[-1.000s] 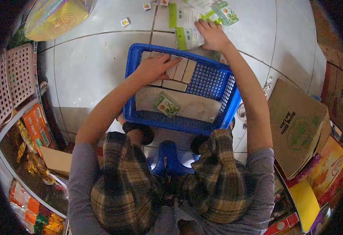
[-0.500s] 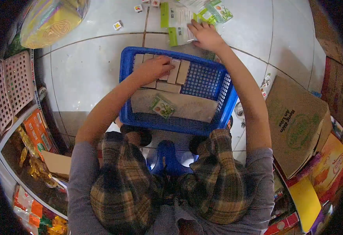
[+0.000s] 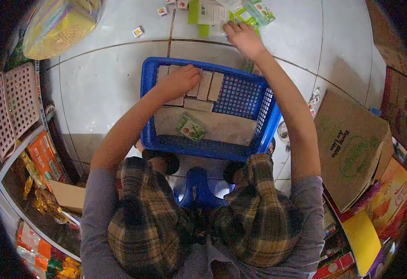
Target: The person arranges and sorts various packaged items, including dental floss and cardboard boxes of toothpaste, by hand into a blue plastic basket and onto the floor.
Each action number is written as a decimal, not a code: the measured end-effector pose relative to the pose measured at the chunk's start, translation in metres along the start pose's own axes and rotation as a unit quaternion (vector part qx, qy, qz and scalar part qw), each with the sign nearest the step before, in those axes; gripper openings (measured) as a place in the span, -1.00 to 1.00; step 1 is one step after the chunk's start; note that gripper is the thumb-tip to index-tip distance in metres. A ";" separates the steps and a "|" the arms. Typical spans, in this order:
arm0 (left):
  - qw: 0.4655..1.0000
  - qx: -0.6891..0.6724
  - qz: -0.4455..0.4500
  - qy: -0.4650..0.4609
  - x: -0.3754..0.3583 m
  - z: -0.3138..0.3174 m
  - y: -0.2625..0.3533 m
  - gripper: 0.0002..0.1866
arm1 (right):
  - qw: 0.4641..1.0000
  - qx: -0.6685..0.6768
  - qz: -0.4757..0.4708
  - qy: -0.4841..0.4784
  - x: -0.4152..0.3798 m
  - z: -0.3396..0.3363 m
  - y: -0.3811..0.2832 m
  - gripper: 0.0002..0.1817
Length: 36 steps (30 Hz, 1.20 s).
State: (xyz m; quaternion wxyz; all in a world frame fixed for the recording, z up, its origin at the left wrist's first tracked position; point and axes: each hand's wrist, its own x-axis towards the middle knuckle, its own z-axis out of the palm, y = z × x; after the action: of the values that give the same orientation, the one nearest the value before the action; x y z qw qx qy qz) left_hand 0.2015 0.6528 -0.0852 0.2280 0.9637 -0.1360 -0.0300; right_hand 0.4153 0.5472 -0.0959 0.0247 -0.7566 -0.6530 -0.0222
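In the head view, my left hand [image 3: 181, 83] is over the blue plastic basket [image 3: 208, 151]. Its fingers are curled together among the pale narrow boxes [image 3: 216, 87] standing in the basket's far left part; anything pinched there is hidden. My right hand [image 3: 246, 41] reaches past the basket's far edge to several green-and-white plastic packets [image 3: 211, 13] on the floor. Its fingers are closed at the near edge of one of them. A small green-and-white packet [image 3: 189, 127] lies on a flat pale cardboard piece [image 3: 229, 128] in the near half of the basket.
Small white printed cubes [image 3: 138, 31] lie on the tiled floor [image 3: 106, 65]. A yellow wrapped bundle [image 3: 64, 28] sits at the far left, above a pink perforated basket [image 3: 15, 107]. At the right stand a brown cardboard box [image 3: 352, 149] and other packages. A blue stool [image 3: 196, 186] is between my knees.
My left hand has drawn slightly left and up over the boxes. My right hand has shifted slightly, and the packets by its fingers have moved up and changed angle.
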 end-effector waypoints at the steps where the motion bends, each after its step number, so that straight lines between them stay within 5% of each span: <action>1: 1.000 -0.011 -0.012 0.025 -0.001 -0.005 0.000 -0.75 | 1.000 0.011 0.014 0.013 0.003 -0.004 0.003 -0.68; 3: 0.995 -0.029 -0.045 0.081 -0.012 -0.025 0.005 -0.76 | 0.999 0.020 0.027 0.026 0.008 -0.017 0.009 -0.72; 6: 0.965 0.016 -0.214 0.152 -0.042 -0.065 0.006 -0.80 | 0.962 0.129 0.107 0.215 0.013 -0.049 0.020 -0.88; 7: 0.927 -0.044 -0.255 0.271 -0.059 -0.070 0.003 -0.83 | 0.962 0.128 0.106 0.217 0.015 -0.066 0.019 -0.88; 8: 0.896 -0.032 -0.314 0.312 -0.082 -0.075 -0.010 -0.85 | 0.923 0.240 0.205 0.220 0.017 -0.087 0.014 -0.87; 9: 0.861 -0.011 -0.397 0.318 -0.100 -0.087 -0.015 -0.86 | 0.862 0.346 0.298 0.218 0.017 -0.098 0.012 -0.84; 11: 0.810 0.063 -0.488 0.318 -0.145 -0.094 -0.044 -0.82 | 0.852 0.353 0.277 0.270 0.009 -0.097 0.019 -0.85; 13: 0.781 0.042 -0.586 0.211 -0.179 -0.095 -0.059 -0.61 | 0.842 0.314 0.301 0.320 -0.003 -0.094 0.030 -0.91; 16: 0.784 0.190 -0.584 0.095 -0.202 -0.078 -0.058 -0.52 | 0.818 0.325 0.306 0.364 -0.032 -0.095 0.047 -0.90; 19: 0.822 0.085 -0.534 0.176 -0.186 -0.070 -0.046 -0.50 | 0.769 0.399 0.329 0.375 -0.059 -0.113 0.044 -0.89; 21: 0.868 -0.087 -0.418 0.256 -0.159 -0.063 -0.038 -0.49 | 0.747 0.429 0.321 0.394 -0.069 -0.130 0.033 -0.87; 23: 0.832 -0.217 -0.428 0.279 -0.110 -0.075 -0.007 -0.50 | 0.708 0.476 0.305 0.424 -0.070 -0.148 0.017 -0.85; 25: 0.805 -0.390 -0.329 0.303 -0.070 -0.077 0.007 -0.45 | 0.708 0.487 0.305 0.410 -0.074 -0.157 0.008 -0.85; 27: 0.791 -0.496 -0.226 0.280 -0.034 -0.077 0.018 -0.40 | 0.604 0.649 0.299 0.352 -0.077 -0.167 -0.012 -0.82; 29: 0.733 -0.590 -0.216 0.261 -0.007 -0.085 0.047 -0.40 | 0.594 0.675 0.297 0.322 -0.083 -0.174 -0.034 -0.80; 33: 0.765 -0.601 -0.103 0.207 0.018 -0.045 0.053 -0.46 | 0.503 0.783 0.297 0.215 -0.094 -0.174 -0.078 -0.78; 36: 0.872 -0.442 -0.059 0.200 0.014 -0.046 0.085 -0.64 | 0.471 0.797 0.323 0.195 -0.103 -0.168 -0.097 -0.75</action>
State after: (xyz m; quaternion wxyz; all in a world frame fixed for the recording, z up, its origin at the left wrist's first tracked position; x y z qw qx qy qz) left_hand 0.1990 0.5959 -0.0060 0.6501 0.7541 -0.0029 0.0933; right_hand 0.3045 0.4488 0.0663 0.7496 -0.5431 -0.0759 0.3706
